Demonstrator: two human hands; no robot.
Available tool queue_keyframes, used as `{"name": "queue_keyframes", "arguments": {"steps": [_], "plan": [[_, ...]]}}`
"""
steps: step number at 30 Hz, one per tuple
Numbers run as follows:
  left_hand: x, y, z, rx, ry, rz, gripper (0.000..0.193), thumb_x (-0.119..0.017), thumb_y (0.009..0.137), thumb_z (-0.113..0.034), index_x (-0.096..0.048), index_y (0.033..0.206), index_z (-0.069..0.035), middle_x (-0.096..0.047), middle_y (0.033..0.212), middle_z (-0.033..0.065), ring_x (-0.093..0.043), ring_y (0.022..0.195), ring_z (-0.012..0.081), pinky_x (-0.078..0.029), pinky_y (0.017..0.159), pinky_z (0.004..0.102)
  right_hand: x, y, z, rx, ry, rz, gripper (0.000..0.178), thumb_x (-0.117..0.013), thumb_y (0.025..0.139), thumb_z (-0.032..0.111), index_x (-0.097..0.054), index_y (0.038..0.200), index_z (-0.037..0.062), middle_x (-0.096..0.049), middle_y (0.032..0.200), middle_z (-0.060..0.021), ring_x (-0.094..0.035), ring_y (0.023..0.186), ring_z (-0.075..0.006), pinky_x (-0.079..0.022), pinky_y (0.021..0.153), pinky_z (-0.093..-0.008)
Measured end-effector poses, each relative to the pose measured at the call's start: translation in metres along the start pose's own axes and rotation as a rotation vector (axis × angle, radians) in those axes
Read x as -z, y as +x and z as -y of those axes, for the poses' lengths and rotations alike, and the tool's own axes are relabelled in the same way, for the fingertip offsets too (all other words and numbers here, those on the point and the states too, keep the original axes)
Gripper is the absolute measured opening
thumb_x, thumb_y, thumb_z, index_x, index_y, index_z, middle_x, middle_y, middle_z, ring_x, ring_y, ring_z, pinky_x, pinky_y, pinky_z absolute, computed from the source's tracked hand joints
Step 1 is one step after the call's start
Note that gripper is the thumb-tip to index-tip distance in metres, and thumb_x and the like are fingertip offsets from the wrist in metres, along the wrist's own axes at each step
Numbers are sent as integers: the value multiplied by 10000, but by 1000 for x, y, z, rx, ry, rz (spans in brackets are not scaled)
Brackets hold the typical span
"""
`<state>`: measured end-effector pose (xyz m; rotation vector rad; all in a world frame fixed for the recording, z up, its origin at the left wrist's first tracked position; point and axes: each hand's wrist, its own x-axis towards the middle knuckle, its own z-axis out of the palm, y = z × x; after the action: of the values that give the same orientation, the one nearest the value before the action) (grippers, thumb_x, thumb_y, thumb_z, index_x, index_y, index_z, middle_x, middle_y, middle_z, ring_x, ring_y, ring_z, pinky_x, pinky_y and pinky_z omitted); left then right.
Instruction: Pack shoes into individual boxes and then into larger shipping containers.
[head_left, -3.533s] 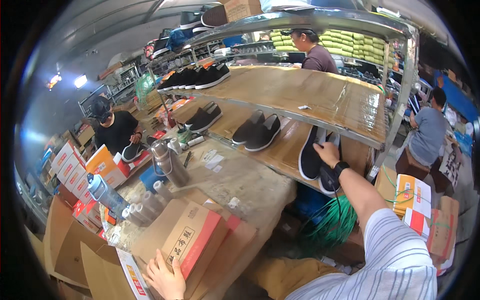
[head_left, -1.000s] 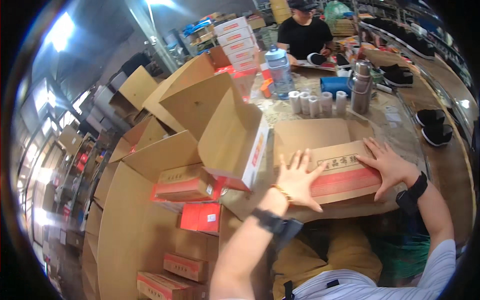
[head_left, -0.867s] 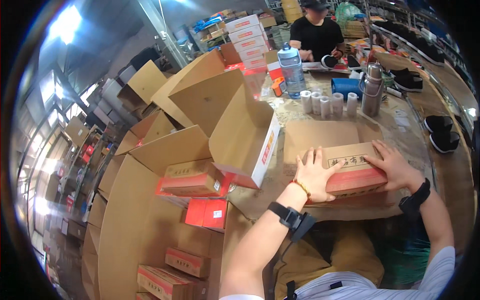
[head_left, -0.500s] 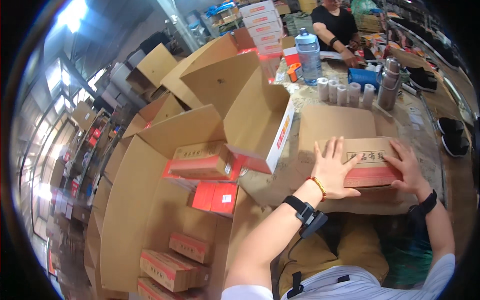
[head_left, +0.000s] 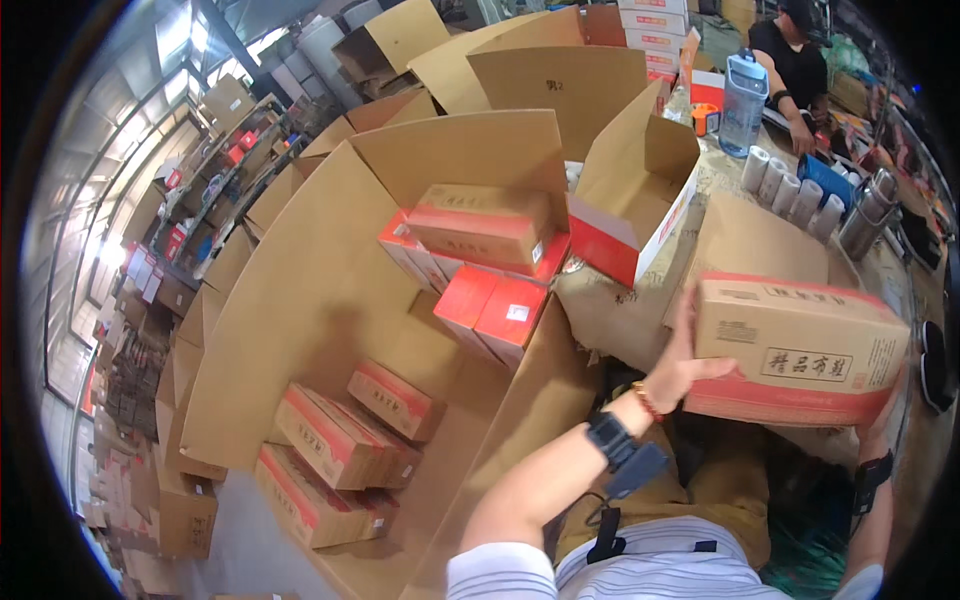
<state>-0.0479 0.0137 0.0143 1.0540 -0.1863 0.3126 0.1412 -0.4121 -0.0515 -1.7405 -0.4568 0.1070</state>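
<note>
Between my two hands is a brown-and-red shoe box (head_left: 800,345), tilted and raised off the table, its printed side turned toward me. My left hand (head_left: 690,365) grips its left end, the thumb lying across the printed side. My right hand (head_left: 880,415) supports the lower right corner, its fingers mostly hidden by the box. To my left stands a big open carton (head_left: 270,280). Inside it, similar shoe boxes (head_left: 345,435) lie in a group at the near end, while another brown shoe box (head_left: 480,225) rests on red boxes (head_left: 490,305) at the far end.
On the table, an open cardboard piece (head_left: 750,245) lies behind the held box. An open white-and-red carton (head_left: 640,200) stands beside the big one. A water bottle (head_left: 743,105), white rolls (head_left: 790,190) and a steel flask (head_left: 868,215) are farther back. Another person (head_left: 790,65) sits across.
Both hands have lifted the shoe box off the table and tipped it toward me. They had been resting flat on it. The view has swung left, over the big carton.
</note>
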Motion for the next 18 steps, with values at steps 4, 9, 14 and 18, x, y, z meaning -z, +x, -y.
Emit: {"name": "queue_keyframes", "arguments": {"steps": [4,9,14,18], "plan": [[42,-77,-53,-109,-174,-308,983,-740,699,-197,-128,1460,-89,-312,1424,117,-362,1270,244,-342,1025,405,-89,40,78,178,29,102,541,-282,985,447,-346,1402,108,-400,1373,-72,-356,1271,-234,-250,1073,-362],[100,-221,-120,-404,5,-756,651,-519,862,-467,-384,1344,-51,-449,1342,109,-458,1196,303,-392,997,472,-148,82,62,280,49,45,517,-283,991,419,-363,1395,106,-397,1371,-70,-357,1268,-236,-246,1073,-356],[146,-333,-191,-750,-8,-1221,694,-517,859,-540,-348,1383,-118,-377,1411,104,-365,1277,337,-314,1031,574,-130,95,-20,292,-442,-118,464,-271,1006,339,-410,1368,83,-389,1360,-83,-356,1269,-242,-239,1070,-349],[192,-362,-223,-749,-98,-1493,875,-621,752,-604,-307,1395,-100,-287,1444,153,-252,1322,338,-204,1055,608,-158,79,13,409,-580,-25,442,-287,1002,305,-453,1331,60,-402,1337,-103,-375,1257,-249,-270,1054,-348]]}}
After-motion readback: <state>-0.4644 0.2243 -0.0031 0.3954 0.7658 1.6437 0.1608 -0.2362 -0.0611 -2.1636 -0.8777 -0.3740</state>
